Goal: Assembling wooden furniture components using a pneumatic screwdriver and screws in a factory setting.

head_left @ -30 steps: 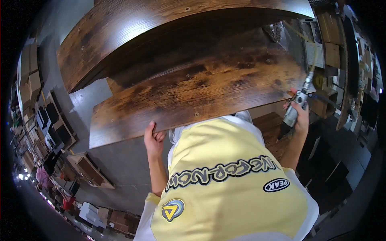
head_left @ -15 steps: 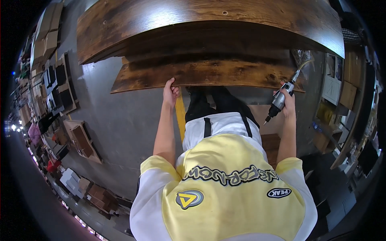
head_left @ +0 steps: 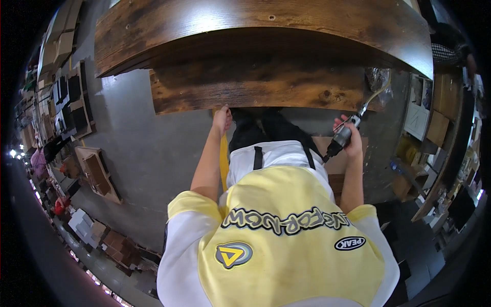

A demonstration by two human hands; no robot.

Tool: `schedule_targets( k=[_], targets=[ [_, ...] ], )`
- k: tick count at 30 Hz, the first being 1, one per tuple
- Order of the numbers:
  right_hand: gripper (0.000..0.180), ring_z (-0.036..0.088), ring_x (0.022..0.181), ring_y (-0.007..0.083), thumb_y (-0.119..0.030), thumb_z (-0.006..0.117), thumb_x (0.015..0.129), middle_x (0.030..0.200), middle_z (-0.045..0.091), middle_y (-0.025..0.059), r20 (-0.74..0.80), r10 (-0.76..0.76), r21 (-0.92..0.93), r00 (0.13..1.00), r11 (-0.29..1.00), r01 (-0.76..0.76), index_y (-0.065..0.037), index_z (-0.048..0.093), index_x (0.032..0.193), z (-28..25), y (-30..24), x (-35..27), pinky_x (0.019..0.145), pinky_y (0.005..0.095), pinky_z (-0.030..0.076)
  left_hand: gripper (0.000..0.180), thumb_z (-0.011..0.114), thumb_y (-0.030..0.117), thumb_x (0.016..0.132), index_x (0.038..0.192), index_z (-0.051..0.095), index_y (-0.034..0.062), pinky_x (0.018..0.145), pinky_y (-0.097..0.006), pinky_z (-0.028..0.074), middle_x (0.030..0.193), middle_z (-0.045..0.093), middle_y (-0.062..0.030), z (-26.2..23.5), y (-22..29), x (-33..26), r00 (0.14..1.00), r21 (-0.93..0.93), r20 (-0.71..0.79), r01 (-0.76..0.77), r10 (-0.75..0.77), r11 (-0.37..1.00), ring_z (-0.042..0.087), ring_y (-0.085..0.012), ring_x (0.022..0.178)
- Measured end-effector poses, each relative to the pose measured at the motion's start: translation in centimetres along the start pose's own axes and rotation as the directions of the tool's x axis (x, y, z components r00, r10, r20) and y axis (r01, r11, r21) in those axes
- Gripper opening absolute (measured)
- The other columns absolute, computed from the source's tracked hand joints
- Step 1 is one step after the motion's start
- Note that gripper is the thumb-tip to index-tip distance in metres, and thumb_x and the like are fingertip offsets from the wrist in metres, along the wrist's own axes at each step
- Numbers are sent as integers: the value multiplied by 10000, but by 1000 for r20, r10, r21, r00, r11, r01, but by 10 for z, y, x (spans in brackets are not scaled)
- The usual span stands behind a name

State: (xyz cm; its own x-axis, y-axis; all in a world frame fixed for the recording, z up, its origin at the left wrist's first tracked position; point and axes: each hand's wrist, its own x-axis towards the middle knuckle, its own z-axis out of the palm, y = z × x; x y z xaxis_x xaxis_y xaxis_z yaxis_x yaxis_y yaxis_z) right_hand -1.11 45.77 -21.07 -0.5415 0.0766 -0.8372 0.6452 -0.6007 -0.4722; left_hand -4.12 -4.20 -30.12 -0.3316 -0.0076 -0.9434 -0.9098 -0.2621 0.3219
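My left hand is closed at the near edge of a lower dark-brown wooden board, left of its middle. Its fingertips meet that edge, though the finger undersides are hidden. In my right hand is a grey and black air screwdriver, tilted so its tip points down and left toward my waist. Some fingers of that hand stand off the tool's body. A thin air hose leaves the tool's upper end. Above the lower board lies a larger wooden panel with small holes in its face.
Clear plastic wrap sits by the right end of the boards. A wooden piece on a pallet lies on the floor at left. Cardboard boxes and a white panel stand at right. Another person's checked clothing shows at far right.
The lower board has shifted and turned, its left end now further right and its face wider in view. My left hand has curled tighter. The screwdriver has swung left toward my waist.
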Motion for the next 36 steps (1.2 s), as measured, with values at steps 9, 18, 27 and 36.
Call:
schedule_targets(
  k=[9, 18, 27, 36],
  targets=[
    [302, 598, 1161, 262, -166, 588, 923, 1166, 608, 93, 187, -487, 506, 853, 792, 341, -80, 558, 1212, 70, -58, -56, 1147, 566, 402, 127, 445, 186, 993, 880, 473, 134, 436, -219, 222, 718, 407, 41, 59, 33, -95, 844, -379, 505, 29, 180, 925, 302, -49, 522],
    [290, 631, 1087, 329, -121, 579, 875, 1096, 662, 153, 253, -416, 475, 874, 840, 262, -57, 588, 1158, 118, -43, -30, 1065, 578, 474, 118, 446, 150, 1035, 984, 535, 92, 443, -201, 241, 744, 452, 34, 47, 74, -123, 771, -269, 613, 1, 171, 963, 333, -35, 527],
    [241, 632, 1085, 319, -101, 578, 885, 1076, 659, 140, 133, -395, 455, 909, 839, 298, -54, 600, 1120, 163, 4, -24, 1075, 569, 468, 162, 457, 186, 1015, 935, 564, 94, 423, -203, 226, 719, 488, 34, -15, 114, -105, 849, -194, 471, -165, 240, 967, 353, -31, 520],
    [262, 620, 1084, 316, -80, 573, 866, 1068, 632, 143, 187, -503, 480, 844, 796, 369, -47, 603, 1123, 190, 3, -42, 1090, 556, 471, 180, 462, 192, 1015, 986, 588, 66, 485, -210, 262, 757, 459, 30, -21, 177, -128, 697, -107, 687, -182, 205, 978, 351, -53, 572]
  ],
)
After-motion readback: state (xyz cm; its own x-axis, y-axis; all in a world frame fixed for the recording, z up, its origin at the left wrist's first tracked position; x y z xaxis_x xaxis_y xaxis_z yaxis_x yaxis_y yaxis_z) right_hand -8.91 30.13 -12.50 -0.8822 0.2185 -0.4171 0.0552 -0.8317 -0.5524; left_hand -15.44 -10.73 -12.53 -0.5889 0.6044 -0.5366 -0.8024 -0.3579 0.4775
